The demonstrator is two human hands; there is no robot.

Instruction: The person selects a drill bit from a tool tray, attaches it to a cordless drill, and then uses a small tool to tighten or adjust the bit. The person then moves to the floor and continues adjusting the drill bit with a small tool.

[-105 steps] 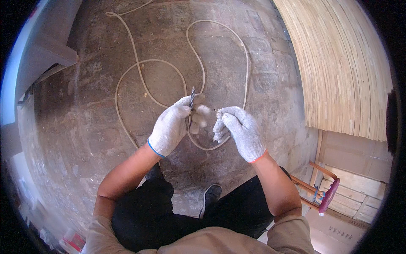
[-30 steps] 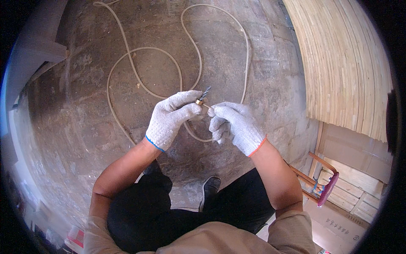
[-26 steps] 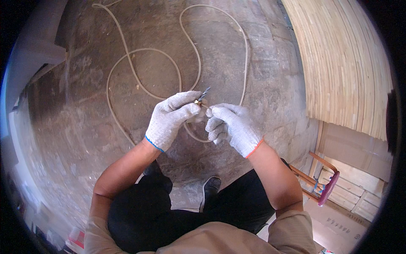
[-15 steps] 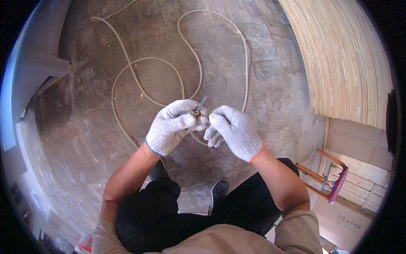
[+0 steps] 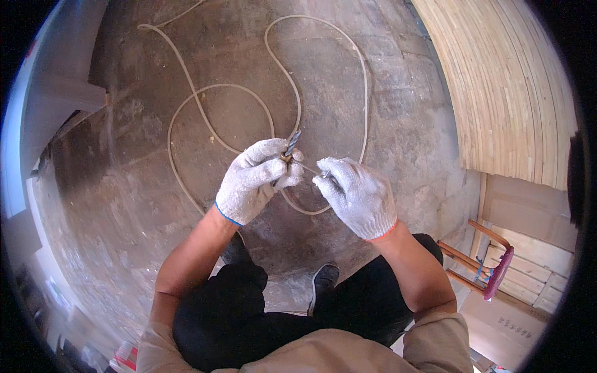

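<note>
My left hand (image 5: 249,183), in a white knit glove with a blue cuff edge, is closed on a drill bit (image 5: 293,142). The bit's spiral tip points up past the fingers, and a brass-coloured collar (image 5: 285,157) sits round it at the thumb. In a similar glove with an orange edge, my right hand (image 5: 364,196) pinches a thin metal hex key (image 5: 309,168). This key reaches across to the collar; whether its tip sits in it is hidden by the left fingers.
A pale hose (image 5: 365,93) lies looped over the worn concrete floor (image 5: 410,137). Stacked wooden boards (image 5: 504,87) stand at the right, with a red-padded wooden frame (image 5: 499,273) below them. A grey panelled structure (image 5: 59,93) rises at the left.
My right hand has turned and moved slightly right, away from the left, so more of the hex key shows between them. The left hand keeps its hold on the drill bit.
</note>
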